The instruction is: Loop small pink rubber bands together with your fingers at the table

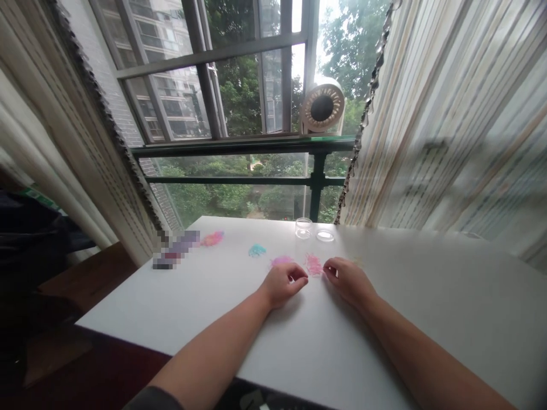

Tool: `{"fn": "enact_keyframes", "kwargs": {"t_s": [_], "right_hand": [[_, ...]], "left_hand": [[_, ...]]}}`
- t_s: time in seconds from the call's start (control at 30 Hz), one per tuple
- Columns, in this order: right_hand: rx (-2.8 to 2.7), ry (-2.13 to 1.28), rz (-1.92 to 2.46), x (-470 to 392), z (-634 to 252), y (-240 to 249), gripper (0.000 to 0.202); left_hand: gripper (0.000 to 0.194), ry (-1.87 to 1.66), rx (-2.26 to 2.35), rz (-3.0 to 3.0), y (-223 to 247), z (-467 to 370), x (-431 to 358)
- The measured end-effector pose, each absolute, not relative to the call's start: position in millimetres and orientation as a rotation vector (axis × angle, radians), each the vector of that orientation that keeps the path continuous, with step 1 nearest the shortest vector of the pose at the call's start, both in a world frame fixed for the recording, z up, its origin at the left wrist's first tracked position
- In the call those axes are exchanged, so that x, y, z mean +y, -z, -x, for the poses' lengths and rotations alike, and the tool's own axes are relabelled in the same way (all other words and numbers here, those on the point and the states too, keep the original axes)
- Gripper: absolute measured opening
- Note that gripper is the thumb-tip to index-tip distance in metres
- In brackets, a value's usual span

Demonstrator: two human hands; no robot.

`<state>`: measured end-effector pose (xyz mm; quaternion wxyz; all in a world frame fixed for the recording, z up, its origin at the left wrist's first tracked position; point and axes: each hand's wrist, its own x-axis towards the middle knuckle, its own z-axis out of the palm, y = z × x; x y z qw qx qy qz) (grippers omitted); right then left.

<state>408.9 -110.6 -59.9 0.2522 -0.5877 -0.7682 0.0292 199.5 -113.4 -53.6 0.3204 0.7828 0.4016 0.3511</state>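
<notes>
My left hand [285, 285] rests low over the white table, thumb and forefinger pinched together beside a pile of small pink pieces [314, 263]. On the other side of that pile, my right hand [348, 280] is also closed, its fingertips at the pile's right edge. Whatever either pinch holds is too small to make out. A purple-pink pile [281, 261] lies just behind my left hand, partly covered by it. Faint yellowish pieces [358, 261] show behind my right hand. Farther back stand a clear round container [303, 229] and a clear lid [325, 236].
A teal pile [257, 250] and an orange-pink pile [212, 238] lie toward the left of the white table [205, 296]. A pixelated patch covers something at the left edge. A round white fan [322, 107] stands at the window, between striped curtains [444, 114].
</notes>
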Motion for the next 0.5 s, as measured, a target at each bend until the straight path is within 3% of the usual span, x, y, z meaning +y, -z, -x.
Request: {"fn": "enact_keyframes", "kwargs": {"t_s": [0.5], "right_hand": [[-2.083,-0.149,1.634,-99.5,-418.7,76.6,0.021]], "left_hand": [[0.021,-0.940,1.035,-2.015,56.3,-199.2,-115.5]]}}
